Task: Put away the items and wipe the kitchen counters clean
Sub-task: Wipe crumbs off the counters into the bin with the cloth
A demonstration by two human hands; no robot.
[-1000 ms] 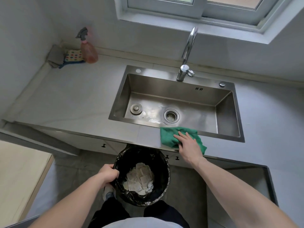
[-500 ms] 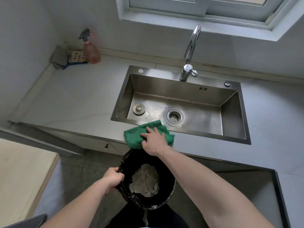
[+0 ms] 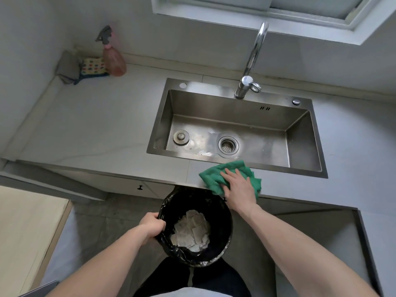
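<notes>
Head view: right hand (image 3: 240, 190) flat on green cloth (image 3: 212, 177) at counter (image 3: 107, 125) edge, left hand (image 3: 152, 225) clenched on bin (image 3: 222, 213) rim.

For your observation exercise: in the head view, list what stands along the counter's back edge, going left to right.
Folded grey cloth → dotted patterned sponge cloth → pink spray bottle → curved chrome tap
</notes>
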